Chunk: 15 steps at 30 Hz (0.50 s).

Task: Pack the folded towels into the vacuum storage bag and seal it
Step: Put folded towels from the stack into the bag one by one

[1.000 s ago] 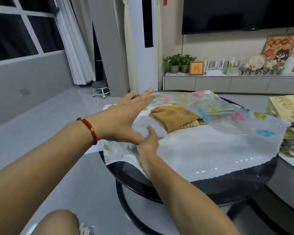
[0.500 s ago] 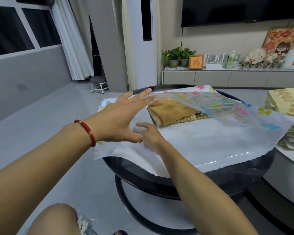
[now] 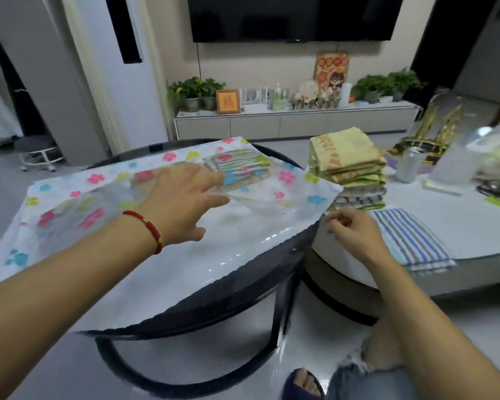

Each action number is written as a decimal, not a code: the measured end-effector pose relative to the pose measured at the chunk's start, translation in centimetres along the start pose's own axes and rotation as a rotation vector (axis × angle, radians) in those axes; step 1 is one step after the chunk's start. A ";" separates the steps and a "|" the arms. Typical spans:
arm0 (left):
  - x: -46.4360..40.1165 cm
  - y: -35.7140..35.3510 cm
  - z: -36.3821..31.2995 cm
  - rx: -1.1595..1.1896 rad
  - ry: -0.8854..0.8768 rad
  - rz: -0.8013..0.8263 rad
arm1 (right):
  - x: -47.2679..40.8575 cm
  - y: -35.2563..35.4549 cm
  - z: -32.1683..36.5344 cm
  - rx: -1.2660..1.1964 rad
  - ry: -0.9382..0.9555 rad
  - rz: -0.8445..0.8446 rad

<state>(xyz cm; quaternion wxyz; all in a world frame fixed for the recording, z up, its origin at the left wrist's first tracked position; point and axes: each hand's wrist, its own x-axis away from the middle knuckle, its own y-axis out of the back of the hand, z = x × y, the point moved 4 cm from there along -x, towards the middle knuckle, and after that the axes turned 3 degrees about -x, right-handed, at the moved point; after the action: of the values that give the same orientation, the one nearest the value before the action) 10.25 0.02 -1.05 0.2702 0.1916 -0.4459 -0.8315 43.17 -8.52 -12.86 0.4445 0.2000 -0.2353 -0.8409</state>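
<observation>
A clear vacuum storage bag [image 3: 122, 215] printed with coloured paw marks lies flat across a round black glass table [image 3: 243, 287]. Inside it, at the far end, sits a striped folded towel [image 3: 240, 167]. My left hand [image 3: 182, 203], with a red bracelet on the wrist, rests open on top of the bag, fingers spread. My right hand [image 3: 352, 232] hovers empty over the gap between the two tables, fingers loosely curled, beside a blue-striped folded towel [image 3: 410, 241]. A stack of folded yellow-green towels [image 3: 350, 166] stands just behind it.
A white low table [image 3: 459, 226] on the right carries the towels, a metal can [image 3: 409, 166] and a glass dome with a ship model [image 3: 442, 131]. A TV cabinet with plants runs along the far wall. My knee and foot are at the bottom right.
My right hand has left the bag's mouth and swung right toward the striped towel. The view has turned right. My left hand has shifted further onto the bag.
</observation>
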 end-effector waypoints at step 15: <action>-4.3 -0.2 2.2 0.208 0.119 -0.030 | -8.1 11.2 -14.0 0.395 -0.579 -0.015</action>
<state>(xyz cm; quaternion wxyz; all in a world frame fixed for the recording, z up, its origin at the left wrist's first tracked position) 12.33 4.16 0.30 0.2624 0.2741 -0.5103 -0.7718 62.36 -10.23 -16.75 0.3059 0.0368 -0.5082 -0.8042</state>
